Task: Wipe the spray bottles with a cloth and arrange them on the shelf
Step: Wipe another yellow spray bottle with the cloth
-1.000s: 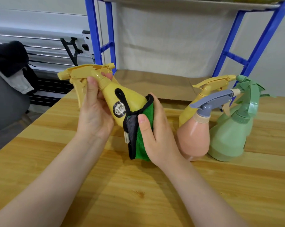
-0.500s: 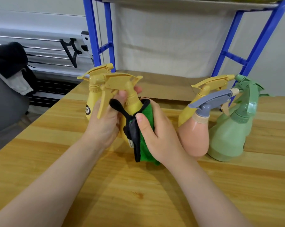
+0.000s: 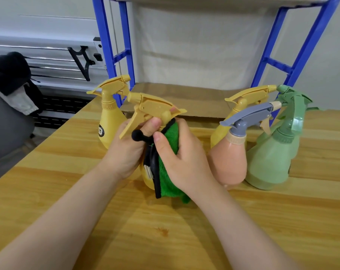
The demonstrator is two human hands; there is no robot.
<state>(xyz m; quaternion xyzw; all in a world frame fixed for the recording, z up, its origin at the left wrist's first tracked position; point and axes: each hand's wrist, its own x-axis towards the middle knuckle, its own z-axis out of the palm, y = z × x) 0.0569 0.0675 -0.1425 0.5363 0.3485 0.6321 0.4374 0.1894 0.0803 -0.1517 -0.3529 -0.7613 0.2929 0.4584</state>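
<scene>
My left hand [image 3: 126, 152] grips a yellow spray bottle [image 3: 151, 108] by its neck, upright over the wooden table [image 3: 67, 191]. My right hand [image 3: 182, 160] presses a green cloth [image 3: 168, 172] with a black edge against the bottle's body, which is mostly hidden. A second yellow bottle [image 3: 110, 117] stands just behind on the left. To the right stand a pink bottle [image 3: 227, 160] with a grey trigger, another yellow bottle [image 3: 245, 98] behind it, and a green bottle [image 3: 272, 158] with a further green one behind. The blue shelf frame [image 3: 110, 45] rises at the back.
Brown cardboard [image 3: 194, 98] lies on the shelf's lowest level behind the bottles. A grey chair with dark clothing [image 3: 9, 75] sits off the table's left edge. White wall rails with a black bracket [image 3: 81, 59] run behind on the left.
The held yellow bottle turned from lying tilted with its nozzle to the left to standing upright. The cloth moved round its side, and the second yellow bottle behind came into sight.
</scene>
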